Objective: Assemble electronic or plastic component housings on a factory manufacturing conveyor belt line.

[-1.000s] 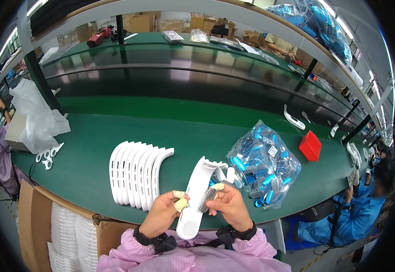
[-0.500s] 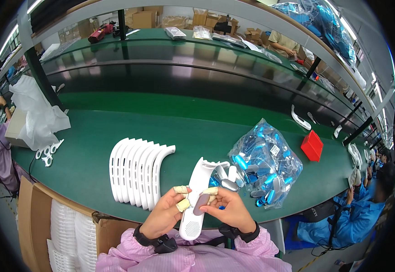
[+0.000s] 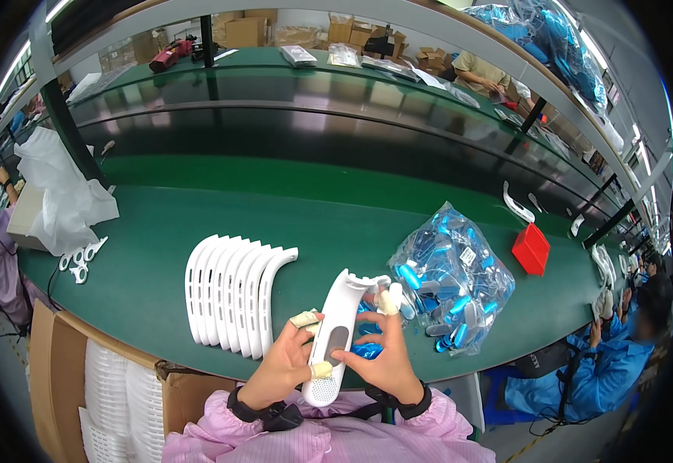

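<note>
A white curved plastic casing (image 3: 342, 305), with a patch of small holes at its near end, is held at a tilt above the table's front edge. My left hand (image 3: 286, 364) grips its left side, finger and thumb closed on it. A grey oval plate (image 3: 339, 340) lies in the casing's face. The thumb of my right hand (image 3: 388, 356) touches the plate's lower right edge, while its other fingers spread apart beside the casing. Pale yellow finger covers wrap some fingertips of both hands. Behind the right fingers, loose oval pieces (image 3: 406, 309) are partly hidden.
Several matching white casings (image 3: 228, 297) stand in a row at left. A clear bag (image 3: 460, 270) of blue-filmed oval pieces lies at right, near a red bin (image 3: 532, 249). White scissor-like parts (image 3: 81, 258) lie far left. A carton (image 3: 58, 386) stands lower left. Co-workers sit at both sides.
The oval plate has gone from my right fingers onto the casing's face. My right fingers have opened and moved up and right; its thumb stays on the plate.
</note>
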Available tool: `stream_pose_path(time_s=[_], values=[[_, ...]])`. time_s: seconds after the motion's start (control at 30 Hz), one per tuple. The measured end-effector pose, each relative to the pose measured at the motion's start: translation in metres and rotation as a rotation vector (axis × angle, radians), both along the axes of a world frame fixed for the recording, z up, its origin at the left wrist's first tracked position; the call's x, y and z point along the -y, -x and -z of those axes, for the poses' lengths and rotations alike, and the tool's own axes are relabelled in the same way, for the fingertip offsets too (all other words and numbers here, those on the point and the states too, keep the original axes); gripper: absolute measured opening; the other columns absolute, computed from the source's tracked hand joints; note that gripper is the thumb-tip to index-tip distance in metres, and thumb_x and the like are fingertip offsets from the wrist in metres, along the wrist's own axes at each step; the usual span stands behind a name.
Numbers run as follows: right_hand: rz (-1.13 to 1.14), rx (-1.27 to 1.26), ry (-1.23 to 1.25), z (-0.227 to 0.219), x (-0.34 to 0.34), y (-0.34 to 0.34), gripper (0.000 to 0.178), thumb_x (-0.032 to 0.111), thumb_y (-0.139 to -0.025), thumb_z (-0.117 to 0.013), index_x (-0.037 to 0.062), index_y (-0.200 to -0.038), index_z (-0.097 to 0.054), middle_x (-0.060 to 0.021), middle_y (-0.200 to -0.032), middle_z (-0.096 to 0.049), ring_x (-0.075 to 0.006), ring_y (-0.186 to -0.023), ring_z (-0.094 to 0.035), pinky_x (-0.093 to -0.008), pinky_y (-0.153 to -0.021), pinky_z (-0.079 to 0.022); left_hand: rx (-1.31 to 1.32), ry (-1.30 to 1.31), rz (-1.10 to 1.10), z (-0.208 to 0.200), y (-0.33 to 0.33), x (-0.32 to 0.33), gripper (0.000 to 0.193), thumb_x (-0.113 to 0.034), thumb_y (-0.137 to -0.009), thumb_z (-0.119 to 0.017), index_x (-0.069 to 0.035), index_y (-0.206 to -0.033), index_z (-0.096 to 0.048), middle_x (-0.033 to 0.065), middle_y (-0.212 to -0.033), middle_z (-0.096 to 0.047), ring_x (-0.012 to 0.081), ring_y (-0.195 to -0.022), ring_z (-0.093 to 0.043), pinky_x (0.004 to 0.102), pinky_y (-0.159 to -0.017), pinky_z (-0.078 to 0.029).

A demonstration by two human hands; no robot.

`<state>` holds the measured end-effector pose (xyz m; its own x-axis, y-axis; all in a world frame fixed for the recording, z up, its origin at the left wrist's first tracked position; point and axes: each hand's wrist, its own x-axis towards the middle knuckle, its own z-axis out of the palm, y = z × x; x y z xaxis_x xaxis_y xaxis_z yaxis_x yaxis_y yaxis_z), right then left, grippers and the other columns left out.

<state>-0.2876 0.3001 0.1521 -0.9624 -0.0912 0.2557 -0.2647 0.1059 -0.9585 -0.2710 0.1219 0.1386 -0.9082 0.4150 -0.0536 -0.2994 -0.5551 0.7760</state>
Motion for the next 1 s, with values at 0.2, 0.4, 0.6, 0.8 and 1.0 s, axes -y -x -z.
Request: stream_pose_path(time_s=[0.2, 0.4, 0.6, 0.8, 1.0], values=[[-0.219, 0.367, 0.368, 0.005, -0.010, 0.009, 0.050, -0.006, -0.084, -0.065, -0.0068, -0.129, -0.044, -0.0124, -0.107, -0.064, -0.0148, -0.088, -0.065, -0.0246, -0.079, -0.053, -0.120, 0.079, -0.045, 0.006, -0.008, -0.007, 0.077, 0.016, -0.074, -0.059, -0.004, -0.139, -0.024, 0.0126, -0.139, -0.032, 0.0214, -0.129, -0.038, 0.0325, -0.099, -0.042], [-0.218, 0.594, 0.402, 0.021, -0.018, 0.015, 0.051, 0.005, -0.089, -0.064, -0.0048, -0.133, -0.040, -0.0139, -0.109, -0.063, -0.0131, -0.086, -0.066, -0.0230, -0.072, -0.053, -0.085, 0.012, -0.064, 0.003, -0.006, -0.008, 0.075, 0.016, -0.076, -0.058, -0.004, -0.139, -0.023, 0.0123, -0.137, -0.035, 0.0218, -0.126, -0.042, 0.0323, -0.098, -0.043], [-0.575, 0.711, 0.264, 0.013, -0.010, -0.009, 0.062, 0.008, -0.090, -0.061, 0.0022, -0.140, -0.024, -0.0127, -0.102, -0.063, -0.0151, -0.064, -0.065, -0.0243, -0.052, -0.052, -0.035, 0.013, -0.334, 0.014, 0.018, -0.003, 0.067, 0.006, -0.085, -0.056, -0.005, -0.142, -0.024, 0.0153, -0.136, -0.040, 0.0221, -0.122, -0.047, 0.0324, -0.100, -0.041], [-0.353, 0.639, 0.402, 0.025, -0.023, 0.075, 0.041, 0.010, -0.093, -0.055, 0.0001, -0.130, -0.041, -0.0098, -0.092, -0.064, -0.0156, -0.068, -0.065, -0.0247, -0.060, -0.055, -0.421, 0.901, -0.622, 0.014, 0.021, 0.017, 0.035, 0.001, -0.085, -0.058, -0.004, -0.119, -0.055, 0.0132, -0.123, -0.057, 0.0275, -0.111, -0.055, 0.0349, -0.092, -0.043], [0.083, 0.345, -0.051, 0.025, -0.044, 0.165, 0.058, 0.024, -0.090, -0.063, -0.0096, -0.131, -0.039, -0.0168, -0.094, -0.065, -0.0217, -0.070, -0.067, -0.0304, -0.057, -0.053, -0.541, 0.955, -0.613, 0.008, 0.011, 0.024, 0.021, 0.001, -0.083, -0.060, 0.001, -0.104, -0.062, 0.0169, -0.102, -0.063, 0.0326, -0.096, -0.060, 0.0352, -0.085, -0.046]])
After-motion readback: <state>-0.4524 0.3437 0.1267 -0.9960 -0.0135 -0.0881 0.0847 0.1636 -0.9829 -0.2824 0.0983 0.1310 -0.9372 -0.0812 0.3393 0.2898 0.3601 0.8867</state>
